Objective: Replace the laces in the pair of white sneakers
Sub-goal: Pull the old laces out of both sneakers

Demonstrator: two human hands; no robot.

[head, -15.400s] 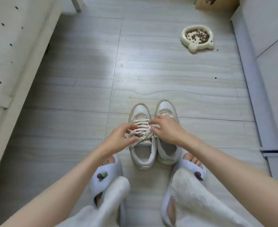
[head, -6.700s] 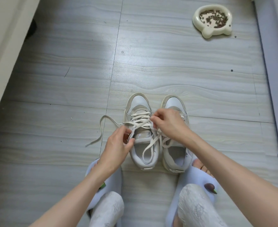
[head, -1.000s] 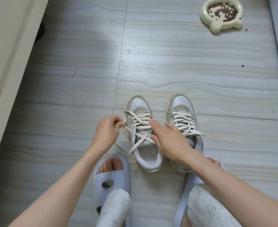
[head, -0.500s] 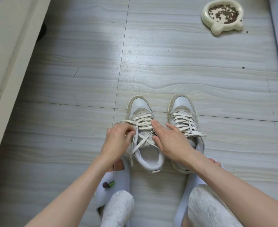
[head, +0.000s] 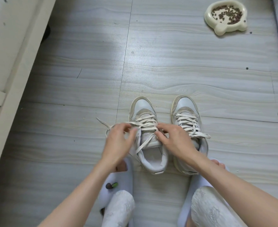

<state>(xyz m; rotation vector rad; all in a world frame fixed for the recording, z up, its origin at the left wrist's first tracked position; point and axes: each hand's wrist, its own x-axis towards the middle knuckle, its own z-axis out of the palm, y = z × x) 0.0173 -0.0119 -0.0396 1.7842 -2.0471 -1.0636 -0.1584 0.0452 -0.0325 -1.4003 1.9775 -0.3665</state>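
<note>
Both hands [head: 149,141] pinch the left sneaker's [head: 149,138] lace [head: 144,124].

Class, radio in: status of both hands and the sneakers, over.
Left hand pinching the cream flat lace beside the left white sneaker. Right hand on its laces. Right white sneaker laced, untied. Nothing blocking.

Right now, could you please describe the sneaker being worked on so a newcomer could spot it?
On the grey floor, two white sneakers stand side by side. It is the left sneaker, between both hands; unlike the right sneaker, its lace trails loose onto the floor.
</note>
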